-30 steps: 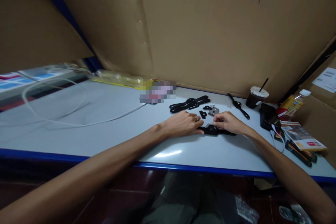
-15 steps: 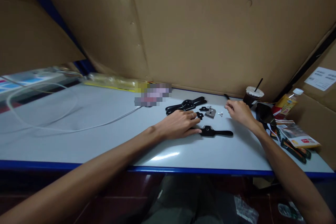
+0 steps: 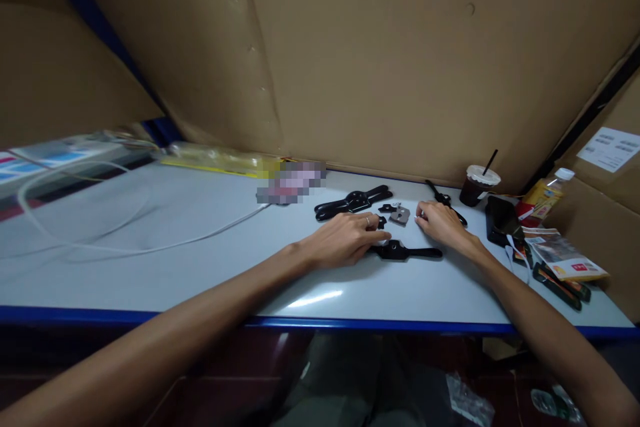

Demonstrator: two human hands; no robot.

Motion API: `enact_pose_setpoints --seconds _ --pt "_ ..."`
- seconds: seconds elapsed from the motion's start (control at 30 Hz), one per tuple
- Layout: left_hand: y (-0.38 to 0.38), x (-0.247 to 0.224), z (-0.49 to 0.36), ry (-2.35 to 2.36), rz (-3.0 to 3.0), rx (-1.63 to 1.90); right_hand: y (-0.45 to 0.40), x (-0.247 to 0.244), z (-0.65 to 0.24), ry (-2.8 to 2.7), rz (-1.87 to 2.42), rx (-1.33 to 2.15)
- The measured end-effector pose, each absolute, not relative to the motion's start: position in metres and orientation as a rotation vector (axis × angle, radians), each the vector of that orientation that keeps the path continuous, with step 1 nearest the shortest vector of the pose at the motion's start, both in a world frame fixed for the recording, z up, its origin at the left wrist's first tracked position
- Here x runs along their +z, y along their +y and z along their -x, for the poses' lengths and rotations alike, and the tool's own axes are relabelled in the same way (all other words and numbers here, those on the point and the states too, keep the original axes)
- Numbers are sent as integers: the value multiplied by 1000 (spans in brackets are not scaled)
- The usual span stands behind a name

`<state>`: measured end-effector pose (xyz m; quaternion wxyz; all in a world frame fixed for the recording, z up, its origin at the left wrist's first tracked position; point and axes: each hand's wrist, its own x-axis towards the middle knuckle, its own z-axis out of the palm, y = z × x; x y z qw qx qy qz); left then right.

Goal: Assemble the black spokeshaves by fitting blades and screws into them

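Note:
My left hand (image 3: 350,237) is low over the table, palm down, fingers stretched loosely to the right, a ring on one. Its index finger reaches over a black spokeshave body (image 3: 395,249); the left handle is partly hidden beneath the hand. A small black plate (image 3: 383,222) lies by its fingertips. My right hand (image 3: 440,222) has its fingertips pinched together at the tabletop, over small silver screws that are now mostly covered. Between the hands lie a grey metal blade (image 3: 400,215) and another small black plate (image 3: 387,208).
More black spokeshaves (image 3: 353,203) lie stacked behind my left hand, and one (image 3: 443,195) behind my right. At right are a lidded cup (image 3: 479,185), a black phone-like object (image 3: 501,220), a bottle (image 3: 550,193) and a packet (image 3: 567,253). A white cable (image 3: 215,235) crosses the left side.
My right hand has moved left and nearer, from the spokeshave at the back to the small screws. My left index finger has lifted slightly off the near spokeshave.

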<state>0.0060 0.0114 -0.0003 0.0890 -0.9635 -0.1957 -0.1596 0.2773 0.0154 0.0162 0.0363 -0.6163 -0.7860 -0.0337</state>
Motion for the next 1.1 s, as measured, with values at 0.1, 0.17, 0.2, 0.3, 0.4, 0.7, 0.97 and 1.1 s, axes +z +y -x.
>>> enact_pose_setpoints --seconds 0.1,0.17,0.2,0.3,0.4,0.7,0.97,1.1 --pt "11 1 -6 -561 2908 -471 15 17 -280 -2435 1884 -95" --pt "11 1 -6 -551 2919 -463 15 19 -283 -2430 1894 -89" --pt "11 2 -7 -548 2921 -458 15 20 -284 -2429 1901 -83" --pt "10 2 -7 -554 2922 -444 15 22 -287 -2442 1899 -53" --pt "9 3 -8 -568 2923 -431 15 24 -289 -2450 1884 -12" --pt "11 3 -6 -594 2871 -455 15 26 -294 -2451 1858 -30" --pt "13 -5 -9 -511 2779 -314 4 33 -272 -2179 1420 567" --pt "14 -11 -11 -458 2706 -312 -12 29 -250 -2202 1187 626"
